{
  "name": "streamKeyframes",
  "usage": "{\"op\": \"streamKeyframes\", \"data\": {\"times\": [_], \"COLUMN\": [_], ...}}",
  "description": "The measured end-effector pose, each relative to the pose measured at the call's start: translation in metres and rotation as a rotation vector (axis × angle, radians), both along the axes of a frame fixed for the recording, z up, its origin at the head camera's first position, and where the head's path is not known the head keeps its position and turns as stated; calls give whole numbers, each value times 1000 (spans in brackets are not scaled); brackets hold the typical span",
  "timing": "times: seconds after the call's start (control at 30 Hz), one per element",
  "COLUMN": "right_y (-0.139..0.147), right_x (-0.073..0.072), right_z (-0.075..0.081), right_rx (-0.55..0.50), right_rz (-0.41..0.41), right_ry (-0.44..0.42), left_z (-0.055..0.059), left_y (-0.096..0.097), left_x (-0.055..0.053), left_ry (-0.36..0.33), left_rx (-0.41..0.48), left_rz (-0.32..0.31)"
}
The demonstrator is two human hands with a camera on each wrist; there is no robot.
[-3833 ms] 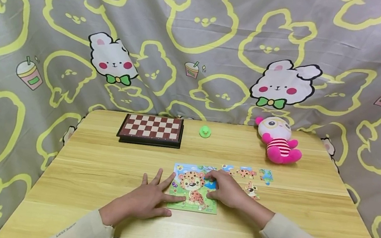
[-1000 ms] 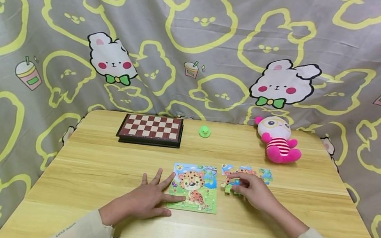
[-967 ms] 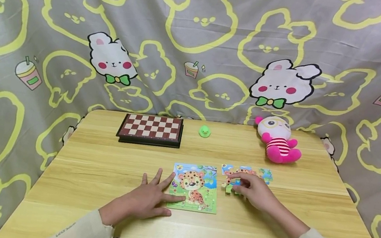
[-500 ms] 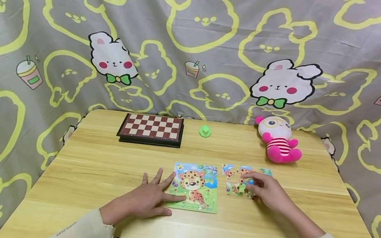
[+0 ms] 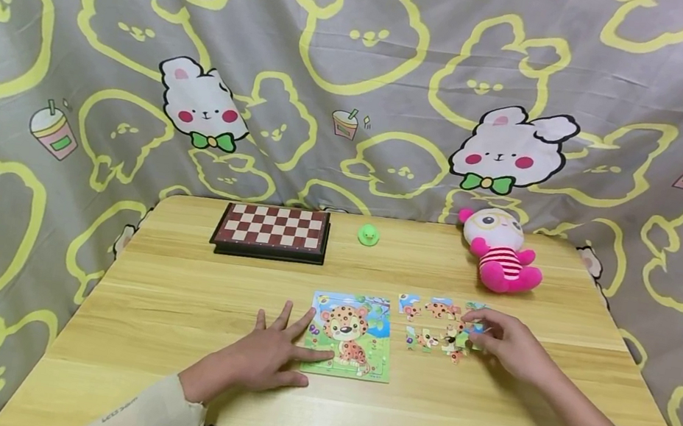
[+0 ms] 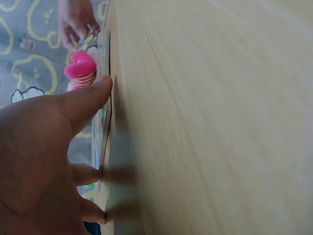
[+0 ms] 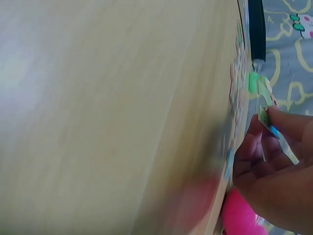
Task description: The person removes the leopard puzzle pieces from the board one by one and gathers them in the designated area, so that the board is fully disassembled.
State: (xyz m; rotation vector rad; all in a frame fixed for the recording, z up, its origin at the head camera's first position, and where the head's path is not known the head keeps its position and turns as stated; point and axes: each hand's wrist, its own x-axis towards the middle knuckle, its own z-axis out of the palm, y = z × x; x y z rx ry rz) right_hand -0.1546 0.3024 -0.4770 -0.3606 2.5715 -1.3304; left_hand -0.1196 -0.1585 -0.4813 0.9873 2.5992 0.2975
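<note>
My left hand (image 5: 266, 356) lies with spread fingers at the left side of a square leopard puzzle board (image 5: 372, 365), its forefinger reaching over the picture. In the left wrist view the thumb (image 6: 90, 100) is straight beside the board's edge. To the right, my right hand (image 5: 517, 347) pinches a green and blue jigsaw piece (image 7: 264, 117) between thumb and fingertips, held above the tabletop and tilted. Below and left of it are several loose jigsaw pieces (image 5: 427, 340) in two rough rows; the hand covers part of those at the right end.
A folded chessboard (image 5: 272, 227) sits at the back left of the wooden table (image 5: 179, 306), with a small green rubber duck (image 5: 368, 234) beside it. A pink and white plush toy (image 5: 500, 260) sits at the back right. A patterned curtain (image 5: 334, 93) hangs behind.
My right hand has gone from the puzzle board to the loose pieces, then farther right along them, holding a piece now. More loose pieces at the left are uncovered. The left hand stays put.
</note>
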Motion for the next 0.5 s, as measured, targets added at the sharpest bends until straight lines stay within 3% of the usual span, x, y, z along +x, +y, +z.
{"op": "streamKeyframes", "data": {"times": [0.5], "right_y": [25], "right_x": [7], "right_z": [-5], "right_rx": [64], "right_rz": [3], "right_ry": [20], "left_z": [0], "left_y": [1], "left_x": [-1], "left_ry": [-5], "left_rx": [-12], "left_rz": [-5]}}
